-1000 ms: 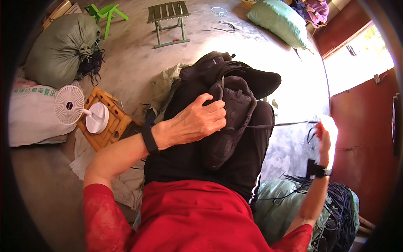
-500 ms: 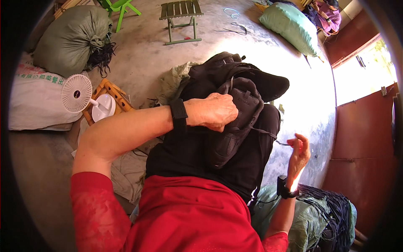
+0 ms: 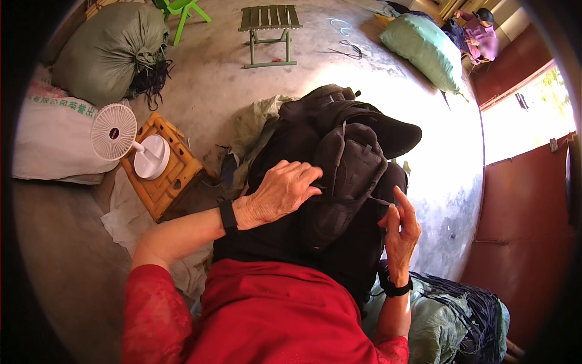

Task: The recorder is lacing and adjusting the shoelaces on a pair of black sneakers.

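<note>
A black shoe (image 3: 330,221) rests on my dark-trousered lap, its toe toward me and its opening facing away. At its left side, my left hand (image 3: 280,193) has thumb and forefinger pinched on a dark lace end. Over on the right side, my right hand (image 3: 402,233) grips the other end of the shoelace (image 3: 378,201), which runs taut from the shoe to the fingers. Beyond the shoe lies another black item with a curved, brim-like edge (image 3: 403,130); its kind is unclear. Black bands circle both wrists.
A white fan (image 3: 151,159) stands on a bamboo stool (image 3: 176,185) to my left, beside stuffed sacks (image 3: 103,57). Ahead is a slatted folding stool (image 3: 270,21). A pale green sack (image 3: 421,48) and a seated person (image 3: 479,36) are far right. Dark cords (image 3: 467,303) lie on a bundle near my right elbow.
My left hand has drawn back leftward off the shoe, from a fist to a pinch. My right hand has come in toward the shoe, still with the lace.
</note>
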The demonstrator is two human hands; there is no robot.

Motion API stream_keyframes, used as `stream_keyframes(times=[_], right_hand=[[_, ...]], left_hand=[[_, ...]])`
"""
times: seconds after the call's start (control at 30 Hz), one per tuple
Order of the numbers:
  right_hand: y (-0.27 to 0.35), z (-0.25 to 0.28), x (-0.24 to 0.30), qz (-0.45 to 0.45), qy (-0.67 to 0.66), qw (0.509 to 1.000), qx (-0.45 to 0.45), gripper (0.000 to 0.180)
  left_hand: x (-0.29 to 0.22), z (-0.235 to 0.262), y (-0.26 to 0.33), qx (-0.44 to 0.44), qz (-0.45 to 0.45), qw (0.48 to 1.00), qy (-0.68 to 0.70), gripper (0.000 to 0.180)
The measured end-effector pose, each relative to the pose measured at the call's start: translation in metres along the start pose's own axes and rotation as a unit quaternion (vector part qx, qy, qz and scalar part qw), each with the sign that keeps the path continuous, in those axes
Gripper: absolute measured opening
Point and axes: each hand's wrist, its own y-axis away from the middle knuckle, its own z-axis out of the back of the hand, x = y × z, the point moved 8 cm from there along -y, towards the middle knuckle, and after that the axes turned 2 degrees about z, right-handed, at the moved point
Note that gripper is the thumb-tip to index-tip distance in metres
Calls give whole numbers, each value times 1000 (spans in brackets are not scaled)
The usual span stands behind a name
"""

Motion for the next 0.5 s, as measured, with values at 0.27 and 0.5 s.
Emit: stream_keyframes(times=[0.27, 0.5], right_hand=[[-25, -88, 58, 205, 274, 921, 185, 12], [-37, -113, 47, 207, 274, 889, 303, 10]], left_hand=[[0, -18, -2, 32, 44, 998, 33, 13], [24, -36, -2, 111, 180, 955, 206, 20]])
